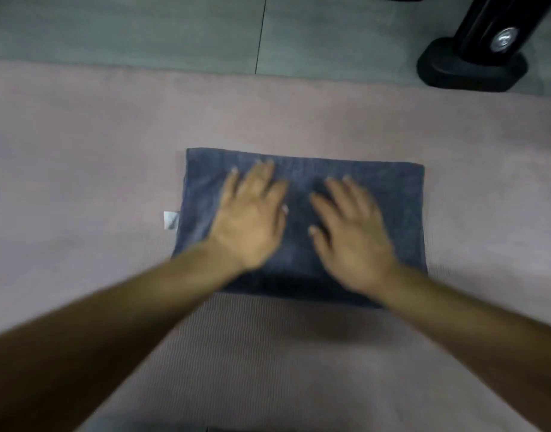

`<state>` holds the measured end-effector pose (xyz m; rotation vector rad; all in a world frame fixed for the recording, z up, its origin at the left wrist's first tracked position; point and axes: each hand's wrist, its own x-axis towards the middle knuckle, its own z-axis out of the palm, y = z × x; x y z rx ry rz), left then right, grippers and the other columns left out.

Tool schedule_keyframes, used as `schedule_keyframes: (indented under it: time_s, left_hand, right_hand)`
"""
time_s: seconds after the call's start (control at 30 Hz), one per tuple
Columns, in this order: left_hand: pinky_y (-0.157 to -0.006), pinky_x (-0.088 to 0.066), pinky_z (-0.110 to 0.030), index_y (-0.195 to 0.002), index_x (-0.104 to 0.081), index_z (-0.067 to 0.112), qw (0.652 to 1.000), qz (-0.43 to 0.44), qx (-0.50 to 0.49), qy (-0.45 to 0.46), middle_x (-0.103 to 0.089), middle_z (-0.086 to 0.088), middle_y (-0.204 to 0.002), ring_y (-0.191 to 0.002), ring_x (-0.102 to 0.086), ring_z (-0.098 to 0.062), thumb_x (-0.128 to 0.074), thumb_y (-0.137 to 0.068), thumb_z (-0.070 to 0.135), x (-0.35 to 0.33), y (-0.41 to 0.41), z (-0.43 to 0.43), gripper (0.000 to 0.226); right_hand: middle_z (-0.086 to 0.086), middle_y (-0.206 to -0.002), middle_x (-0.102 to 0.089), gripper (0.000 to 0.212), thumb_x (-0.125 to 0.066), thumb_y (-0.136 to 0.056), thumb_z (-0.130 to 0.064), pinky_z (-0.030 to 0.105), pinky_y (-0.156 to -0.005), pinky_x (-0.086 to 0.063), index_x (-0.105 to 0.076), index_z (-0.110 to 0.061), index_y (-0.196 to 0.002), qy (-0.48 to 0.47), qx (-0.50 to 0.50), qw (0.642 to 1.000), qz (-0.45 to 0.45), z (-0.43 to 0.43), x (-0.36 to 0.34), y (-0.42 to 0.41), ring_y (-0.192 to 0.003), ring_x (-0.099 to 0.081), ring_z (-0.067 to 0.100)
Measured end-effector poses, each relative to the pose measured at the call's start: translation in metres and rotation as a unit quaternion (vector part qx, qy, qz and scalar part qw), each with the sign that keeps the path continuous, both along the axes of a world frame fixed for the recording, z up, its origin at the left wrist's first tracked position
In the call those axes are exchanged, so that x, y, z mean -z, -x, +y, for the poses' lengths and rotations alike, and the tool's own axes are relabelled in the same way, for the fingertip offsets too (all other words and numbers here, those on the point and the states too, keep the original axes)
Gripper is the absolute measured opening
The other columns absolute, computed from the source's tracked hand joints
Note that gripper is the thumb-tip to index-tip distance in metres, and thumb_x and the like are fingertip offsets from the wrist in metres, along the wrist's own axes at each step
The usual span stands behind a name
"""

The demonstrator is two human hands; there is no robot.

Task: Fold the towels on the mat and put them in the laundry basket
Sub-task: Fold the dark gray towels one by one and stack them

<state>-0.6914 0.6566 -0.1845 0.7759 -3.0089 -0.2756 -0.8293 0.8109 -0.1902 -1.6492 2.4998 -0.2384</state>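
Observation:
A dark blue towel (pixel 395 207) lies folded into a rectangle on the pink mat (pixel 81 182), near the middle of the view. A small white label (pixel 171 220) sticks out at its left edge. My left hand (pixel 252 219) lies flat on the towel's left half with its fingers spread. My right hand (pixel 349 232) lies flat on the right half, fingers straight. Both hands are blurred. No laundry basket is in view.
Beyond the mat's far edge is a grey tiled floor (pixel 143 29). A black stand foot (pixel 473 67) with a metal bolt sits on the floor at the top right, close to the mat's edge.

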Motion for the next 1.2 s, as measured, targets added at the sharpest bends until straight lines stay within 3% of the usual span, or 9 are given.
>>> schedule_keyframes:
  time_s: [0.13, 0.23, 0.37, 0.47, 0.53, 0.6, 0.73, 0.93, 1.2]
  left_hand:
    - [-0.118, -0.014, -0.064, -0.154, -0.034, 0.022, 0.994, -0.107, -0.024, -0.02, -0.02, -0.012, -0.165, -0.153, -0.015, -0.027, -0.029, -0.097, 0.052, 0.032, -0.058, 0.054, 0.065]
    - [-0.122, -0.011, -0.056, -0.158, -0.026, 0.018, 0.992, -0.088, -0.085, -0.023, -0.017, -0.014, -0.165, -0.154, -0.011, -0.03, -0.025, -0.096, 0.065, 0.037, -0.103, 0.038, 0.078]
    - [-0.122, -0.013, -0.057, -0.155, -0.03, 0.013, 0.994, -0.075, -0.065, -0.039, -0.019, -0.019, -0.164, -0.153, -0.013, -0.035, -0.029, -0.097, 0.061, 0.03, -0.116, 0.03, 0.076]
    - [-0.112, -0.031, -0.055, -0.134, -0.058, 0.021, 0.998, -0.013, 0.012, -0.065, -0.044, -0.015, -0.149, -0.138, -0.04, -0.036, -0.045, -0.093, 0.047, 0.021, -0.105, 0.031, 0.05]
    - [-0.094, -0.043, -0.047, -0.114, -0.069, 0.024, 0.994, 0.03, 0.052, -0.093, -0.055, -0.007, -0.129, -0.116, -0.052, -0.031, -0.053, -0.087, 0.045, 0.02, -0.103, 0.029, 0.038]
    - [-0.088, -0.045, -0.043, -0.106, -0.072, 0.025, 0.986, 0.053, 0.039, -0.155, -0.053, -0.001, -0.114, -0.103, -0.05, -0.023, -0.061, -0.081, 0.051, 0.021, -0.104, 0.024, 0.038]
    - [-0.096, -0.038, -0.04, -0.108, -0.074, 0.029, 0.976, 0.064, 0.024, -0.207, -0.049, 0.003, -0.112, -0.107, -0.042, -0.015, -0.066, -0.07, 0.064, 0.026, -0.108, 0.019, 0.053]
    - [-0.099, -0.029, -0.041, -0.098, -0.076, 0.033, 0.973, 0.075, 0.017, -0.216, -0.047, 0.007, -0.117, -0.113, -0.033, -0.006, -0.063, -0.07, 0.06, 0.025, -0.107, 0.026, 0.042]
    - [-0.101, -0.024, -0.036, -0.097, -0.074, 0.036, 0.974, 0.082, 0.007, -0.213, -0.042, 0.018, -0.118, -0.115, -0.033, -0.003, -0.065, -0.067, 0.064, 0.024, -0.11, 0.029, 0.042]
  right_hand:
    - [0.006, -0.165, -0.018, 0.064, -0.025, -0.098, -0.049, 0.057, -0.12, -0.014, -0.027, -0.022, -0.155, -0.117, -0.03, 0.993, 0.003, 0.048, 0.027, -0.046, -0.152, -0.012, 0.032]
    - [0.004, -0.165, -0.02, 0.067, -0.017, -0.1, -0.056, 0.055, -0.121, -0.017, -0.025, -0.02, -0.156, -0.133, -0.023, 0.99, 0.03, 0.099, 0.027, -0.004, -0.153, -0.013, 0.03]
    - [0.009, -0.164, -0.021, 0.069, -0.015, -0.102, -0.054, 0.052, -0.122, -0.016, -0.027, -0.013, -0.155, -0.156, -0.05, 0.986, 0.019, 0.129, 0.022, 0.022, -0.153, -0.011, 0.03]
    - [0.008, -0.165, -0.019, 0.069, -0.026, -0.098, -0.053, 0.054, -0.121, -0.015, -0.027, -0.015, -0.155, -0.139, -0.016, 0.99, 0.007, 0.118, 0.017, 0.011, -0.153, -0.01, 0.03]
    - [0.008, -0.157, -0.035, 0.062, -0.041, -0.091, -0.048, 0.053, -0.116, -0.027, -0.047, -0.015, -0.144, -0.087, -0.004, 0.996, -0.009, 0.114, 0.008, 0.007, -0.145, -0.029, 0.033]
    - [0.006, -0.134, -0.053, 0.048, -0.051, -0.086, -0.044, 0.047, -0.098, -0.042, -0.066, -0.015, -0.121, -0.007, -0.031, 0.999, -0.027, 0.113, 0.004, 0.003, -0.119, -0.051, 0.033]
    - [0.002, -0.105, -0.057, 0.037, -0.082, -0.075, -0.037, 0.043, -0.081, -0.049, -0.074, -0.014, -0.102, 0.027, -0.054, 0.994, -0.092, 0.114, 0.014, 0.005, -0.092, -0.055, 0.025]
    - [0.0, -0.106, -0.058, 0.039, -0.085, -0.07, -0.044, 0.044, -0.08, -0.047, -0.077, -0.019, -0.098, 0.026, -0.077, 0.99, -0.118, 0.114, 0.017, 0.012, -0.091, -0.054, 0.021]
    - [0.003, -0.103, -0.058, 0.018, -0.079, -0.08, -0.026, 0.043, -0.08, -0.048, -0.074, -0.014, -0.093, 0.039, -0.073, 0.992, -0.09, 0.114, 0.011, 0.005, -0.094, -0.055, 0.024]
